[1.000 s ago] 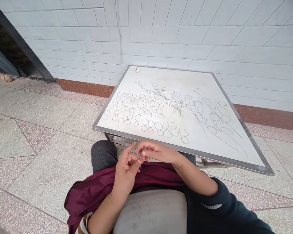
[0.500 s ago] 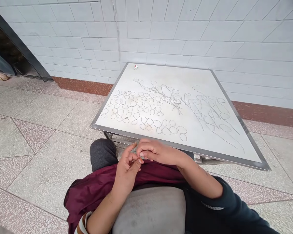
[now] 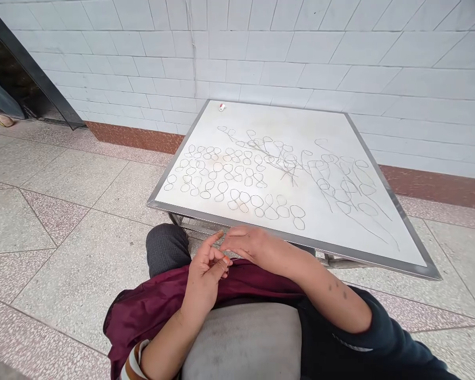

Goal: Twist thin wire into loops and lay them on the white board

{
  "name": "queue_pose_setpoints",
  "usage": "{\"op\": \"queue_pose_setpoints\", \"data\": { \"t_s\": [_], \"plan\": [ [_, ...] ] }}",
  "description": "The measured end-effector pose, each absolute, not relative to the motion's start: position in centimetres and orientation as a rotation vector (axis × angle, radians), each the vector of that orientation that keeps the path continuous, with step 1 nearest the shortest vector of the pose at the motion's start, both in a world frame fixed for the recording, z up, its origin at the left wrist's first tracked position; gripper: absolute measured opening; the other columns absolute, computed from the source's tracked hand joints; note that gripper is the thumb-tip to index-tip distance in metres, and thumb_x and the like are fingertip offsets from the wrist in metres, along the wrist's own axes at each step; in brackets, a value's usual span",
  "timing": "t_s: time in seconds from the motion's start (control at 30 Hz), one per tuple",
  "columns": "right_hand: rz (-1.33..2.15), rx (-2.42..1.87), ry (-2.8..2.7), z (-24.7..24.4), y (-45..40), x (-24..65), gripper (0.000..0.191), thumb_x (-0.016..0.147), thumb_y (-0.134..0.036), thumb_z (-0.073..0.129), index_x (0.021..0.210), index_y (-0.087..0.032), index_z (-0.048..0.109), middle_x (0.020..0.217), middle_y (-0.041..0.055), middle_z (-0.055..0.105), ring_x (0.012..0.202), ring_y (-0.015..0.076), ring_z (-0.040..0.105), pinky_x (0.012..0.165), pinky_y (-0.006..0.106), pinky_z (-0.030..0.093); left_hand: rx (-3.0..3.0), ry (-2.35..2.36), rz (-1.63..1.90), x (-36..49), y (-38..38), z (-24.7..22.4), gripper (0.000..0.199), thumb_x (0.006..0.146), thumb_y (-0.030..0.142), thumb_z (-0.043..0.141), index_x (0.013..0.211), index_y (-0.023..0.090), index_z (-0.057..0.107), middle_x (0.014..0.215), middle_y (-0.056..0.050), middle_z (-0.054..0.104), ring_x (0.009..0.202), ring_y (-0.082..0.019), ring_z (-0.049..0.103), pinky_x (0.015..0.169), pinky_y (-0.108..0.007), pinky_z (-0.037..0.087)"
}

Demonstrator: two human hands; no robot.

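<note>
Just in front of the table's near edge, my left hand point(image 3: 206, 272) pinches a thin wire between thumb and bent fingers. A small orange-red bit point(image 3: 226, 259) shows at the thumb tip; what it is I cannot make out. My right hand point(image 3: 253, 245) arches over from the right, its fingers bent together close to the left fingertips. Its thumb and whatever it grips are hidden beneath. On the white tabletop point(image 3: 301, 119) lie many thin wire pieces bent into double loops point(image 3: 221, 191), in rows at the left, and longer looped wire stems point(image 3: 350, 184) at the right.
A grey metal rim point(image 3: 285, 236) edges the table, which stands against a white tiled wall point(image 3: 142, 66). A small red-and-white item point(image 3: 222, 107) sits at its far left corner. My knee point(image 3: 167, 250) is by the near left corner. A dark doorway point(image 3: 24, 79) opens at the left.
My right hand has turned over, its thumb now out of sight and its forearm rolled and a little lower. My left hand stays almost where it was, still pinching. The view has shifted slightly.
</note>
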State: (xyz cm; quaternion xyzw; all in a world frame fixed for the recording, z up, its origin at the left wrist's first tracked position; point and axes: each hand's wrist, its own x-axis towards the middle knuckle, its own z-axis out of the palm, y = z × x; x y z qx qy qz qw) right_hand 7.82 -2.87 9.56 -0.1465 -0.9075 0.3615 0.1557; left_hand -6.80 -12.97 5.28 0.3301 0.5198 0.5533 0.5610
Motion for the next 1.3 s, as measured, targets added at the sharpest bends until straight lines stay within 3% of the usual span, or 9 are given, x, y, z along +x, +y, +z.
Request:
{"op": "queue_pose_setpoints", "data": {
  "t_s": [0.33, 0.63, 0.93, 1.1, 1.3],
  "plan": [
    [0.751, -0.545, -2.532, 7.5, -4.3, 6.8, 0.021, 0.091, -0.007, 0.045, 0.077, -0.018, 0.056, 0.077, 0.0004, 0.054, 0.071, 0.0127, 0.046, 0.062, 0.024, 0.036, 0.783, 1.246, 1.360, -6.6, -12.7, 5.0, 0.046, 0.082, 0.024, 0.061, 0.126, 0.019, 0.056, 0.069, 0.003, 0.052, 0.065, -0.013, 0.048, 0.062, -0.025, 0.045],
    [0.863, -0.584, -2.496, 6.8, -3.9, 7.0, 0.020, 0.093, -0.012, 0.043, 0.081, -0.019, 0.057, 0.083, 0.0028, 0.059, 0.076, 0.0154, 0.051, 0.065, 0.026, 0.041, 0.757, 1.259, 1.376, -6.5, -12.3, 5.1, 0.047, 0.080, 0.025, 0.063, 0.126, 0.020, 0.056, 0.070, 0.003, 0.052, 0.065, -0.013, 0.050, 0.060, -0.025, 0.044],
    [0.686, -0.630, -2.484, 5.7, -4.8, 6.1, 0.018, 0.091, -0.011, 0.043, 0.079, -0.018, 0.055, 0.079, 0.0030, 0.055, 0.074, 0.0165, 0.047, 0.068, 0.030, 0.040, 0.717, 1.257, 1.399, -6.3, -12.4, 5.5, 0.047, 0.079, 0.022, 0.063, 0.126, 0.022, 0.058, 0.067, 0.004, 0.050, 0.064, -0.012, 0.048, 0.061, -0.024, 0.044],
    [0.720, -0.680, -2.284, 4.8, -4.2, 5.9, 0.017, 0.093, -0.013, 0.041, 0.096, -0.019, 0.057, 0.087, 0.0064, 0.059, 0.082, 0.0189, 0.053, 0.072, 0.031, 0.045, 0.701, 1.228, 1.390, -6.3, -12.4, 5.3, 0.052, 0.081, 0.024, 0.064, 0.131, 0.020, 0.052, 0.069, 0.004, 0.055, 0.062, -0.012, 0.049, 0.061, -0.025, 0.045],
    [0.866, -0.684, -2.245, 5.0, -3.7, 6.8, 0.022, 0.099, -0.023, 0.037, 0.095, -0.021, 0.059, 0.084, 0.0048, 0.057, 0.077, 0.0162, 0.054, 0.069, 0.028, 0.047, 0.739, 1.240, 1.378, -6.4, -12.6, 5.5, 0.059, 0.082, 0.030, 0.067, 0.135, 0.020, 0.044, 0.070, 0.003, 0.058, 0.067, -0.013, 0.054, 0.065, -0.025, 0.045]
  ]
}}
